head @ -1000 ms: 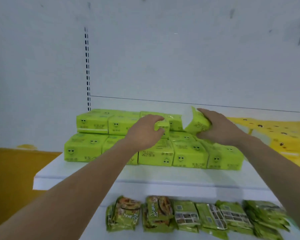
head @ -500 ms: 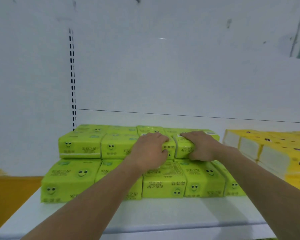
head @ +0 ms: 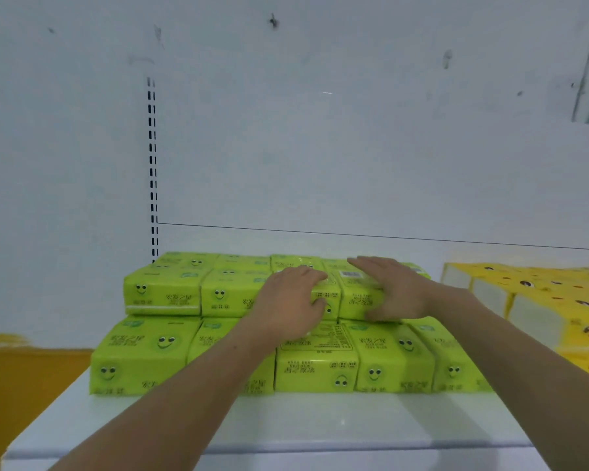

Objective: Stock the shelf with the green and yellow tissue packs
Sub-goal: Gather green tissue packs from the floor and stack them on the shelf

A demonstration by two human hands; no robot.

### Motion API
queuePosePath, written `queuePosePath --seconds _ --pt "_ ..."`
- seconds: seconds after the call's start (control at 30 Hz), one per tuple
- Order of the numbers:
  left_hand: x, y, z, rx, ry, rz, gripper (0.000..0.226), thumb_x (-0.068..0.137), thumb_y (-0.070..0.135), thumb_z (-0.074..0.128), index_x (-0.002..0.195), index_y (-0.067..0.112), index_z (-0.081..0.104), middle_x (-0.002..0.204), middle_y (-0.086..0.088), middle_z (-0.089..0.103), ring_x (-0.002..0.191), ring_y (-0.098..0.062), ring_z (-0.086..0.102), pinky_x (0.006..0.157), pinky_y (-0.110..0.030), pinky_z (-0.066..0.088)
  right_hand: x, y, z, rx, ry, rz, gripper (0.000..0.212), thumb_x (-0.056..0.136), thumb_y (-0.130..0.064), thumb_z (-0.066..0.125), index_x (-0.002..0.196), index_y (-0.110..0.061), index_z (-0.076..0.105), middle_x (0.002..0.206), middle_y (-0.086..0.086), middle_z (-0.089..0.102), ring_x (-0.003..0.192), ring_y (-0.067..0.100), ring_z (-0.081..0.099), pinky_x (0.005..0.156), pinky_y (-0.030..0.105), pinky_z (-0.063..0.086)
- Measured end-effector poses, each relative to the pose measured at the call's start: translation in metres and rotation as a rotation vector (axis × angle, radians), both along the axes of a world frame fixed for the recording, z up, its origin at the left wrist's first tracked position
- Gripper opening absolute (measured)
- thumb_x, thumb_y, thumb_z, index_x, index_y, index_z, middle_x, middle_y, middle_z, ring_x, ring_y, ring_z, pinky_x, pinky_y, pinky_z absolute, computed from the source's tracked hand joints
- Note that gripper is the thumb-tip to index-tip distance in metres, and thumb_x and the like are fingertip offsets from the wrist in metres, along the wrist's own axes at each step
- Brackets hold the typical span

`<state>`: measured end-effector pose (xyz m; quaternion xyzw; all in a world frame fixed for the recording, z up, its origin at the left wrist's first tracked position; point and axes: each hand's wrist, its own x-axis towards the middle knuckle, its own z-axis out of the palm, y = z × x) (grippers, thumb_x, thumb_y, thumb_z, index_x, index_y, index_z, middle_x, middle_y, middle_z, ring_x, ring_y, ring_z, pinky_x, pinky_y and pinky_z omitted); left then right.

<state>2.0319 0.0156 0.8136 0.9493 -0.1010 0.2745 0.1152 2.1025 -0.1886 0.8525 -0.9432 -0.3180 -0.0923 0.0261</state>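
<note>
Green tissue packs point(head: 170, 294) with smiley faces lie in two layers on the white shelf point(head: 286, 423). My left hand point(head: 289, 300) rests on a top-layer green pack point(head: 330, 295) near the middle, fingers laid over its top and thumb on its front. My right hand point(head: 393, 288) lies flat on the neighbouring top-layer green pack point(head: 357, 297), with fingers stretched across its top and thumb against its front face. Yellow tissue packs point(head: 541, 300) stand on the shelf to the right.
A white back panel rises behind the packs, with a slotted upright rail point(head: 152, 171) at the left. An orange surface point(head: 24, 379) shows below left of the shelf. A bare strip of shelf runs in front of the green packs.
My right hand brought a tilted green pack down onto the top layer beside the pack under my left hand. Both hands' fingers have since straightened over the packs. The view moved closer.
</note>
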Motion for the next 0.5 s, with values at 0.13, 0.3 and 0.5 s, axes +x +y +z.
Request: queuePosePath --seconds 0.13,0.3,0.5 --pt "-0.033 -0.002 -0.003 -0.169 -0.044 0.01 0.042 0.095 0.032 0.049 0.137 0.027 0.047 0.141 0.008 0.048 0.13 -0.013 0.041 0.109 -0.031 0.031 -0.037 -0.005 0.0 0.407 0.021 0.149 0.074 0.085 -0.032 0.068 0.146 -0.037 0.028 0.152 -0.011 0.029 0.139 0.01 0.025 0.11 0.025 0.02" --pt "-0.112 0.01 -0.027 -0.588 -0.18 0.1 0.028 0.091 0.021 0.059 0.119 0.023 0.063 0.12 0.008 0.063 0.11 -0.007 0.056 0.097 -0.022 0.041 -0.095 0.036 -0.031 0.828 0.101 0.358 0.047 0.087 -0.014 0.064 0.13 -0.028 0.054 0.131 -0.01 0.056 0.118 0.002 0.051 0.102 0.028 0.04" --pt "-0.27 0.051 -0.089 -0.793 -0.171 0.428 0.025 0.093 0.018 0.055 0.113 0.028 0.065 0.11 0.015 0.066 0.102 0.0 0.059 0.093 -0.023 0.046 -0.199 0.12 -0.093 0.805 0.346 0.645 0.04 0.09 -0.014 0.062 0.127 -0.029 0.056 0.125 -0.012 0.056 0.111 0.002 0.053 0.096 0.023 0.041"
